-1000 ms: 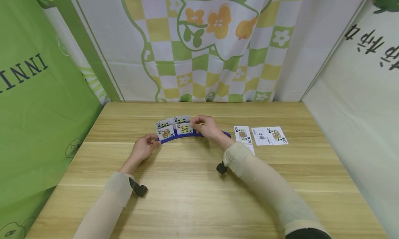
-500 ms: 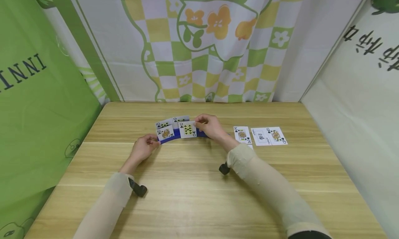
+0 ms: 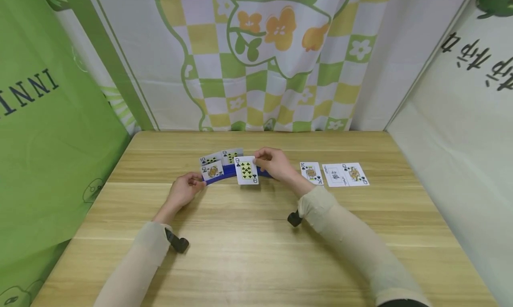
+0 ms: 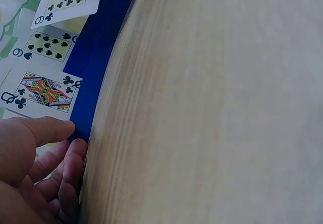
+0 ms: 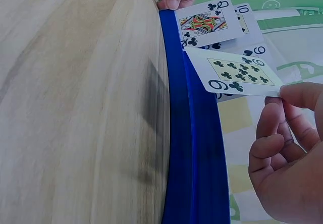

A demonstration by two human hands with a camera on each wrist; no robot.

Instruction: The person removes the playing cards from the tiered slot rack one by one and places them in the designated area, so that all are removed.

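The nine of clubs [image 3: 246, 171] is held by one corner in the pinching grip of the right hand [image 3: 275, 165], in front of the blue holder [image 5: 204, 158], its lower edge reaching past the holder's near edge in the head view; whether card and holder touch cannot be told. The left hand [image 3: 185, 190] grasps the holder's left end between thumb and fingers. Broad wood grain extends between the forearms on the tabletop [image 3: 232, 258], whose far edge meets a patterned curtain [image 3: 272, 95]. The queen of clubs [image 5: 208, 24] stands in the front row, partly covering a ten [image 3: 208, 159]; the nine of spades [image 4: 48, 45] is partly masked. The right hand obscures the holder's right portion in the head view, and the right wrist view cuts it off at the bottom. The holder is smooth, curved and grooved; the cards are flat, thin rectangles.
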